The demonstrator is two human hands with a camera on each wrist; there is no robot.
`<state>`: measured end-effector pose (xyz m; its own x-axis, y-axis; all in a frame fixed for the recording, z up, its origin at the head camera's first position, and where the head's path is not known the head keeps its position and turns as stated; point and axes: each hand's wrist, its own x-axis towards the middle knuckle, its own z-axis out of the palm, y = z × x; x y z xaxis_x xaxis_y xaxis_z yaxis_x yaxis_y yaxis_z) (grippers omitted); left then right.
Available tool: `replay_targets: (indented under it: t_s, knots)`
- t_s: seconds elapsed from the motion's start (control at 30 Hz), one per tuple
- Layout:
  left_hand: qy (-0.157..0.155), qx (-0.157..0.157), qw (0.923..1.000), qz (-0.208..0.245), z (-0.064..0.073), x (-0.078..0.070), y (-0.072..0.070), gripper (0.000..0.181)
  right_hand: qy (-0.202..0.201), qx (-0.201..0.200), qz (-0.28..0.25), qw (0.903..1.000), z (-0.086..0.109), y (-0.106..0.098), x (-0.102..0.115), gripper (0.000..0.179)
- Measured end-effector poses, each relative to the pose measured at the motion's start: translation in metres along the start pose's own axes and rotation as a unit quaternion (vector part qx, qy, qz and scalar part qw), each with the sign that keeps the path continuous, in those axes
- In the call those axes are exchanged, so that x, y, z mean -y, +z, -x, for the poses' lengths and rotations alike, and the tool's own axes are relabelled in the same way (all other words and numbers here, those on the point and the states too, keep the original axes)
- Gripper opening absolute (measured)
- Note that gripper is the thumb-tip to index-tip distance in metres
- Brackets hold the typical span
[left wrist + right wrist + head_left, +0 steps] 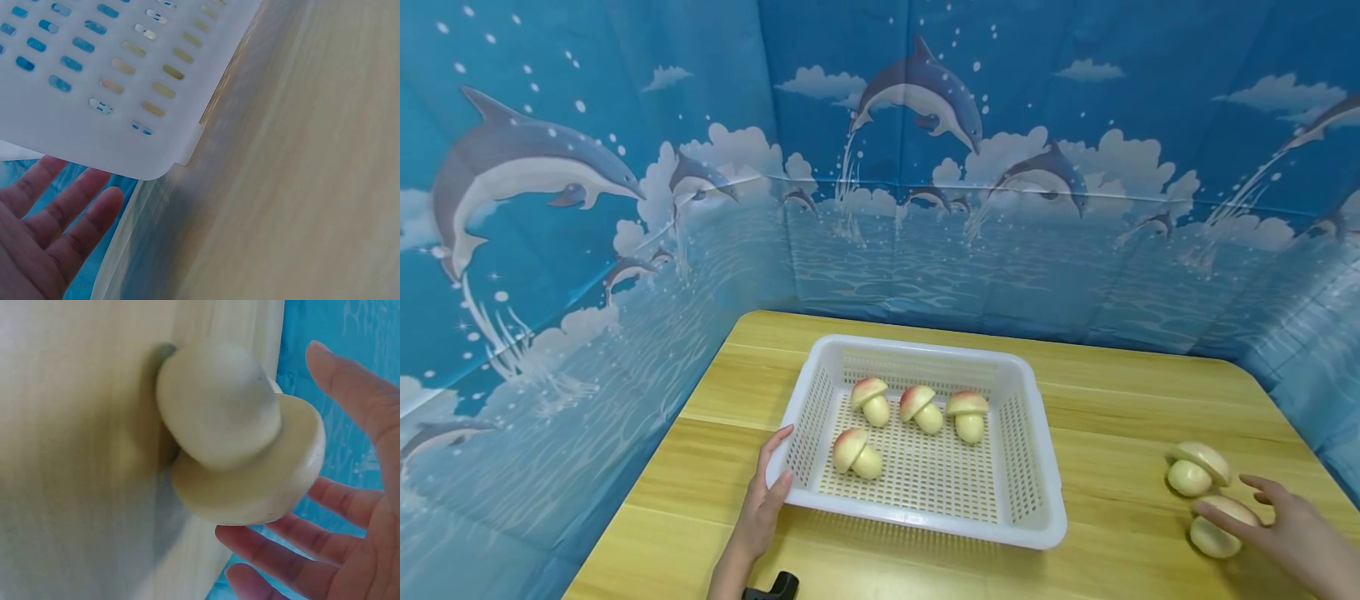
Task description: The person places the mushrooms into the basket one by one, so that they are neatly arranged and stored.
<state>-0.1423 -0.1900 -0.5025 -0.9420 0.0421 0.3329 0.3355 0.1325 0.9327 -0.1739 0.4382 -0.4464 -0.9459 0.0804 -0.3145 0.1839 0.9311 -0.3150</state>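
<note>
A white plastic basket (925,527) with slotted walls sits on the wooden table. Inside it lie several toy mushrooms (968,427) with cream stems and reddish caps. At the basket's near left corner, my left hand (762,508) touches the rim with fairly straight fingers; the left wrist view shows these fingers (94,225) spread beside the rim. To the right of the basket lie two more mushrooms. My right hand (1292,529) reaches around the nearer mushroom (1216,537), thumb and fingers spread. In the right wrist view, fingertips are at the cap (256,494) while the thumb stands apart.
The farther loose mushroom (1191,477) lies just behind the nearer one. A light wooden table (1112,417) carries everything. Blue curtains (880,275) printed with dolphins hang along its back and sides. A black device (775,587) shows at my left wrist.
</note>
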Motion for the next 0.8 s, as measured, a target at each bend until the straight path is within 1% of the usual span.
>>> replay_targets:
  t_s: [0.1, 0.3, 0.53, 0.7, 0.8]
  knots:
    - [-0.001, 0.0, 1.0, 0.001, 0.0, 0.001, 0.0, 0.053, -0.003, 0.01, 0.002, 0.9999, 0.002, 0.002, 0.001, 0.104]
    - [-0.003, -0.005, 1.0, -0.004, 0.0, 0.001, 0.0, 0.053, -0.007, -0.002, 0.002, 1.0, 0.002, 0.01, -0.002, 0.1]
    - [-0.001, -0.007, 1.0, -0.006, 0.0, 0.002, -0.001, 0.053, 0.011, 0.009, -0.002, 0.9999, 0.002, 0.017, -0.005, 0.1]
    - [-0.002, -0.007, 1.0, -0.005, 0.0, 0.003, -0.001, 0.053, 0.021, 0.0, -0.002, 0.9998, 0.005, 0.021, -0.005, 0.099]
    - [-0.004, -0.006, 1.0, -0.006, 0.0, 0.002, 0.0, 0.053, 0.033, 0.002, -0.011, 0.9994, 0.006, 0.024, -0.005, 0.099]
